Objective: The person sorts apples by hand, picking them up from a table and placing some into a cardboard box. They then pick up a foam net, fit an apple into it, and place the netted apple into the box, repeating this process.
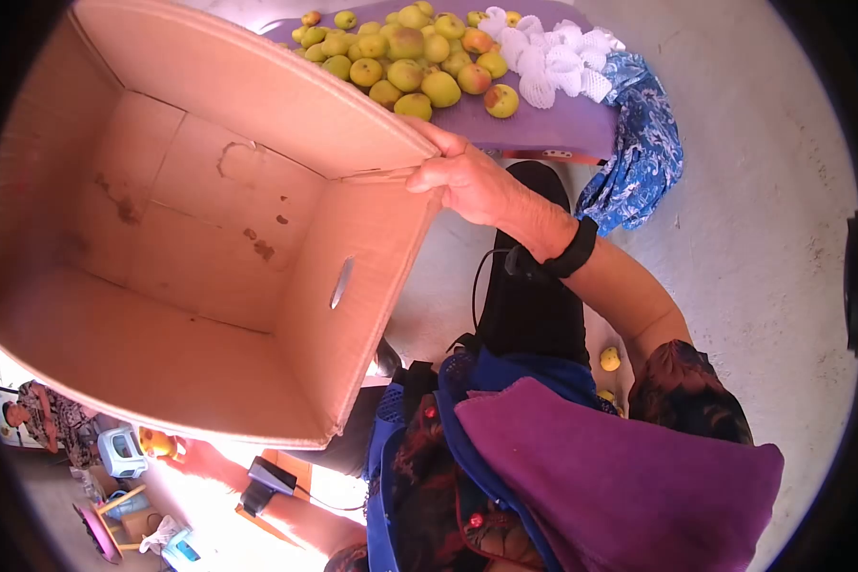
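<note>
A large cardboard box [210, 334] fills the left of the head view, tilted with its open side toward me. Brown stains mark its inside, and a slot-shaped handle hole is cut in one wall. My right hand [462, 178] is closed on the box's upper right corner, thumb and fingers around the edge. My left hand [205, 461] is at the lower edge of the box, washed out by bright light; its fingers are hidden. Beyond the box, a pile of yellow-green apples [405, 78], some blushed red, lies on a purple surface [562, 129].
White foam fruit nets [553, 52] lie beside the apples. A blue patterned cloth [634, 143] hangs at the purple surface's end. Loose fruit [609, 358] rests on the floor to my right. At lower left are a seated person [48, 415], a plastic stool [122, 452] and other stools.
</note>
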Demonstrator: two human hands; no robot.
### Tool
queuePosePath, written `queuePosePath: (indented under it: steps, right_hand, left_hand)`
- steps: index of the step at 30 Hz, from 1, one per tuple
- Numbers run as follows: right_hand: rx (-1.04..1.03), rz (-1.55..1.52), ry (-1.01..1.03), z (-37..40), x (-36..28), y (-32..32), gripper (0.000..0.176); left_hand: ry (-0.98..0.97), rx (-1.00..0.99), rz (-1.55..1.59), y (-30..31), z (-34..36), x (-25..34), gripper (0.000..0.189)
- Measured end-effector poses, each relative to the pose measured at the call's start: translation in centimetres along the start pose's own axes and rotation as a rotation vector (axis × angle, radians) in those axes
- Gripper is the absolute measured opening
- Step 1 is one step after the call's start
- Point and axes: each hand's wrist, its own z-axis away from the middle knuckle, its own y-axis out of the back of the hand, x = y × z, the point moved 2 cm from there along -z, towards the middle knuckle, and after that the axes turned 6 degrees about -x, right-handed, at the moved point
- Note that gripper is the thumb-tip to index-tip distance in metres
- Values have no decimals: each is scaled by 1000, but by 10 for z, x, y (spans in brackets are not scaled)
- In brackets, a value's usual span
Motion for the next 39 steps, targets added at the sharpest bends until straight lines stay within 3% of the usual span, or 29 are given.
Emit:
queuePosePath:
  steps: [1,3,6,9,11,13,17,19,21,23,26,30,33,35,36,39]
  right_hand:
    - [-21,-82,-70,0,-4,0,70]
    - [-40,-163,-140,-1,-4,4,68]
    - [-76,18,-144,-6,-3,15,70]
    - [-136,227,-115,-6,-9,20,73]
    - [-220,310,-221,-5,-6,29,73]
    - [-236,354,-248,-4,-2,34,74]
    - [-271,473,-287,2,8,57,75]
    - [-261,413,-382,10,-5,60,77]
    - [-247,352,-475,18,-7,68,78]
    - [-220,406,-533,22,-5,84,80]
    - [-213,500,-628,26,-1,99,81]
    - [-208,561,-740,26,16,117,81]
    - [-172,543,-892,27,34,123,75]
    - [-91,611,-1003,28,48,124,72]
    - [-131,612,-929,32,55,132,70]
    - [-66,527,-882,39,62,155,75]
  left_hand:
    - [65,30,248,-10,6,-2,62]
    - [55,13,256,-5,1,4,66]
    - [116,62,337,-9,6,-10,63]
    - [31,42,114,-34,20,-43,55]
    - [-73,-11,-31,-30,16,-57,46]
    - [-98,-30,-84,-36,17,-72,55]
    - [-135,25,26,15,-4,-60,49]
    - [-34,46,94,9,4,-70,56]
    - [-66,56,128,14,-2,-69,60]
    - [59,65,225,13,-3,-74,67]
    - [59,-38,127,8,-9,-83,72]
    - [211,-94,234,-11,-12,-102,71]
    - [177,-139,41,-35,-5,-124,65]
    - [278,-197,-69,-39,-3,-140,53]
    - [261,-194,-80,-44,2,-150,53]
    - [530,-357,-62,-75,34,-196,73]
